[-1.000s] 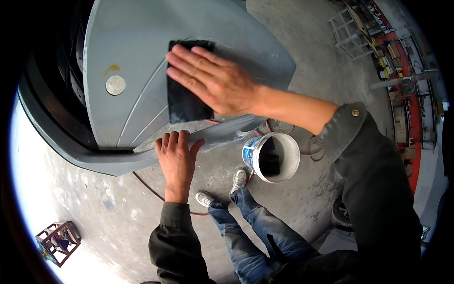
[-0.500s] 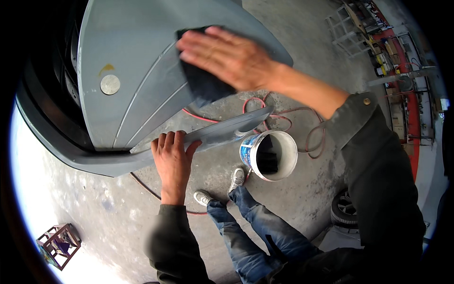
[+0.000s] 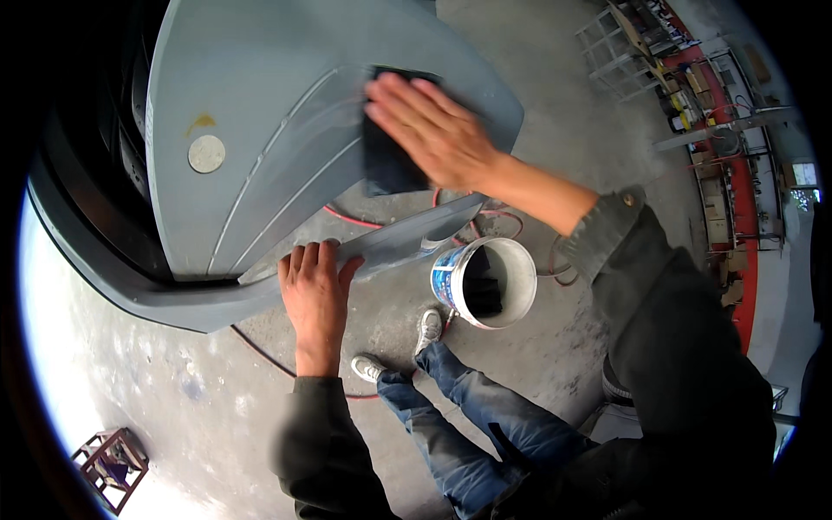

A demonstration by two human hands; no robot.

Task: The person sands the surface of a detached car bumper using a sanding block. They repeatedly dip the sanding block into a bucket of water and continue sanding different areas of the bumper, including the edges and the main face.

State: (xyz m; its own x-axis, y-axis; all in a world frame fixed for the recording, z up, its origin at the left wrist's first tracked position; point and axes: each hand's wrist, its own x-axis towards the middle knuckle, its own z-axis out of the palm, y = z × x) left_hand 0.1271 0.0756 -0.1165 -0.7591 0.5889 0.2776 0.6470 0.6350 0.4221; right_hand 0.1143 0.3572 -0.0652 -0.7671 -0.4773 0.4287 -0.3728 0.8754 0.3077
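A large grey car bumper (image 3: 260, 69) fills the upper left, with raised curved lines and a round pale disc (image 3: 206, 154) on its surface. My right hand (image 3: 433, 134) lies with fingers outstretched on a black sheet of sandpaper (image 3: 387, 165), pressing it against the bumper near the ends of the curved lines. The thumb is hidden. Lower down, my left hand (image 3: 314, 299) is closed over the edge of the bumper's narrow lower strip (image 3: 394, 238), fingers on top and thumb to the right.
A white bucket (image 3: 520, 282) with dark pieces inside stands on the concrete floor (image 3: 217, 390), right of my feet. A red hose (image 3: 347, 217) winds behind it. Cluttered shelves (image 3: 719, 191) line the right side. At lower left is a metal frame stand (image 3: 113, 468).
My right hand has slid the sandpaper a little to the right and down over the bumper. My left hand keeps its place on the strip. The view has shifted slightly.
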